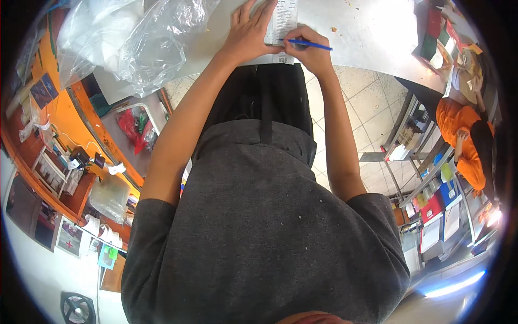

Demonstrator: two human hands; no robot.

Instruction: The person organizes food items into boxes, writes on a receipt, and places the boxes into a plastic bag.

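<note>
Right hand grips blue pen; your left hand, fingers spread, pins the receipt; slack pressure could let it skid.

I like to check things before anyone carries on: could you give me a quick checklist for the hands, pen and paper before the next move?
1. Pen held: ok; the right grip has the blue pen between its fingers.
2. Paper steadied: ok; the left grip lies spread, its thumb over the near part of the paper slip.
3. Pen tip touching paper: cannot tell; contact is too small to see.
4. Whole slip in view: not ok; the picture's top edge cuts it off.
5. Clear plastic off the slip: ok; it lies apart, to the left.
6. Tabletop free of bits: not ok; an orange-brown scrap lies right of the slip.
</note>
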